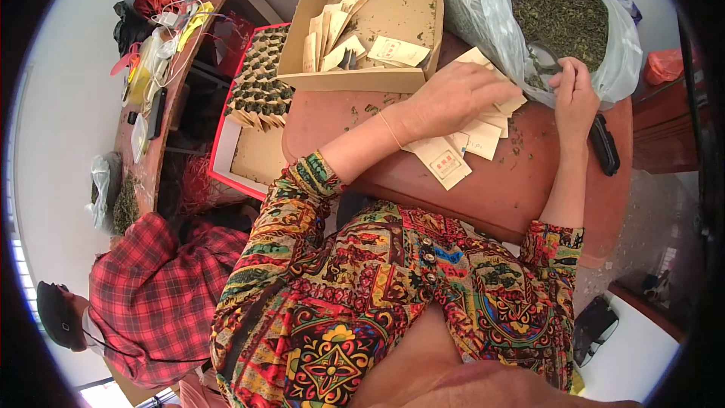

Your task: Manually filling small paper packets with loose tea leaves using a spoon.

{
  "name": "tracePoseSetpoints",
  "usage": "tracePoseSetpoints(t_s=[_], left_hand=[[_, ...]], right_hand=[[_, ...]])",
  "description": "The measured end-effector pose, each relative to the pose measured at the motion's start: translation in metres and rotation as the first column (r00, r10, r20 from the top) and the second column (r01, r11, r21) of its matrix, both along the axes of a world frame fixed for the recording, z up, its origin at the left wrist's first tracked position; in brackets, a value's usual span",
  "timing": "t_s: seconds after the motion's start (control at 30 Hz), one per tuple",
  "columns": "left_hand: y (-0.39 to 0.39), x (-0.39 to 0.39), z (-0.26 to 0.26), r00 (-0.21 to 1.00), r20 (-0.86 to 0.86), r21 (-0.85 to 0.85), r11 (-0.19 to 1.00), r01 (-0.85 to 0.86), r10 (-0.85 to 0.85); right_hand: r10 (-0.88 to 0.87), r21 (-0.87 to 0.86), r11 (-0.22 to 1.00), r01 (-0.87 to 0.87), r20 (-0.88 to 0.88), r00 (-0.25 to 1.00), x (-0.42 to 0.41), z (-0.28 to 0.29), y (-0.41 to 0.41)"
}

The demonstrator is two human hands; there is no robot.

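Observation:
My left hand [461,99] rests over a loose pile of small printed paper packets [444,163] on the reddish-brown table [362,130]; its fingers touch the upper packets, and whether they grip one is hidden. My right hand [573,88] has its thumb and fingers together at a clear round scoop or cup [544,58]. The scoop lies at the near edge of dried green leaves [558,5], which fill a large translucent plastic bag [481,5]. Beyond my left hand stands an open cardboard box [357,82] with more packets, some upright, and leaf crumbs.
A red-edged box [224,141] with rows of filled packets stands left. A black handheld object [605,144] lies near the table's right edge. Another person in a red plaid shirt [153,289] is at lower left, beside a side table [187,51] with cables and bags.

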State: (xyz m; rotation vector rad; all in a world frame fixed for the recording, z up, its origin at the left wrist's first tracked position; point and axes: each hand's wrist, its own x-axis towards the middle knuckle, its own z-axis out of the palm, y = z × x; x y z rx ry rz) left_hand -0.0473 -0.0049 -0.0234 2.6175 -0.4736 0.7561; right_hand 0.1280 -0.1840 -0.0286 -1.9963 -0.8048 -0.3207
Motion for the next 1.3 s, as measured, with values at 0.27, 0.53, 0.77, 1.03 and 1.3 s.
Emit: tracePoseSetpoints(t_s=[0.27,0.53,0.77,1.03,1.3], left_hand=[[-0.012,-0.017,-0.006,0.960,0.034,0.118,0.955,0.273,-0.278],[0.005,-0.052,0.022,0.858,-0.271,0.030,0.887,0.460,-0.436],[0.003,-0.082,-0.005,0.827,-0.488,0.134,0.912,0.389,-0.281],[-0.011,-0.049,-0.032,0.964,-0.252,0.262,0.953,0.152,-0.085],[0.015,-0.052,0.038,0.981,0.007,-0.006,0.981,0.196,-0.196]], right_hand=[[0.001,0.011,1.000,-0.001,0.005,1.000,0.002,-0.004,0.001],[-0.002,-0.004,1.000,0.002,-0.005,1.000,0.000,-0.001,-0.001],[0.003,0.002,1.000,-0.003,-0.003,1.000,0.001,-0.001,0.000],[0.003,0.024,1.000,-0.004,0.024,1.000,0.003,-0.006,0.000],[0.001,0.029,1.000,-0.001,0.008,1.000,0.002,-0.005,0.000]])
